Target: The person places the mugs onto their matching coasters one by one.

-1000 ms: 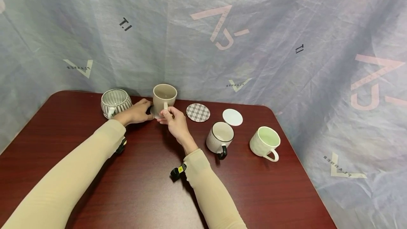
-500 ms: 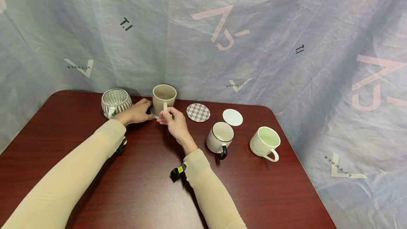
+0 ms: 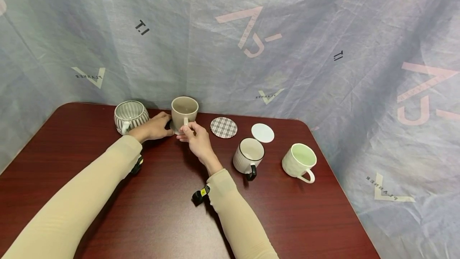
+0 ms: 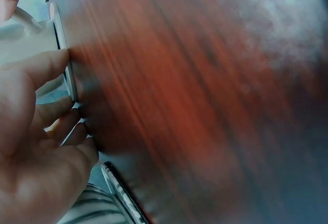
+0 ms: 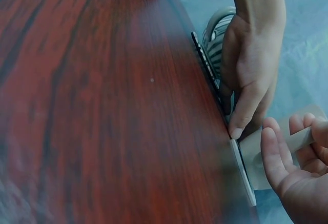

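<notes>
A beige mug (image 3: 184, 109) stands upright at the table's back edge, over a thin pale round coaster (image 5: 243, 172). My right hand (image 3: 199, 141) pinches the mug's handle (image 3: 185, 121) between thumb and fingers. From the left, my left hand (image 3: 154, 127) holds the coaster's rim, with thumb and fingertips spread along it low on the table, as the left wrist view shows. Just left of that hand is a striped round mug (image 3: 138, 121); in the left wrist view it rests on a dark-edged patterned coaster (image 4: 120, 190).
Right of the beige mug lie a checked round coaster (image 3: 224, 127) and a white round coaster (image 3: 263, 132). A white mug with black handle (image 3: 248, 157) and a pale green mug (image 3: 299, 161) stand nearer. A printed grey cloth (image 3: 230, 43) hangs behind the table (image 3: 161, 211).
The beige mug has shifted slightly left and toward me, with my right hand on its handle. My left hand has stayed in place.
</notes>
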The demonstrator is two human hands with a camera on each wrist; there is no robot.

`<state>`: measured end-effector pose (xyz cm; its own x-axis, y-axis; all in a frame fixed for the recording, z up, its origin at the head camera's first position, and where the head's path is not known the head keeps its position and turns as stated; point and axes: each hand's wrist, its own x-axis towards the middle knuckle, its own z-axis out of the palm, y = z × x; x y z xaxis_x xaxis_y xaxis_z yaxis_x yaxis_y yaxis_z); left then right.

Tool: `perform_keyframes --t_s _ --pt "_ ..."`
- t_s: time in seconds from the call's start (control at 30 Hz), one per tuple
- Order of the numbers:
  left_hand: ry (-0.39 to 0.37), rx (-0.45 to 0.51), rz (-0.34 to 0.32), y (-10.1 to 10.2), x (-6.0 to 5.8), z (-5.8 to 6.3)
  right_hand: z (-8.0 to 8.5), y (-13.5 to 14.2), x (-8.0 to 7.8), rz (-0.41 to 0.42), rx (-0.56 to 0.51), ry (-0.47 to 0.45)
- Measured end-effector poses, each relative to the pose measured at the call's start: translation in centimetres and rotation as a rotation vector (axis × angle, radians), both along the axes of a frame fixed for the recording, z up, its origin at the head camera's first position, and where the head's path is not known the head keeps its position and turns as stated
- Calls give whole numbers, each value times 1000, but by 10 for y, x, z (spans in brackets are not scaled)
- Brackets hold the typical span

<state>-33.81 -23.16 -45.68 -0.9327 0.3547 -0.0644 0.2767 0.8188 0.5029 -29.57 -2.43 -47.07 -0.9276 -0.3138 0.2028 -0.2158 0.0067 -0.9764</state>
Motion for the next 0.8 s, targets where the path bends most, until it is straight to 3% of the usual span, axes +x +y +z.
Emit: perform_keyframes --t_s 0.8 --pt "-16 -10 9 2 1 2 1 -2 1 -15 10 -2"
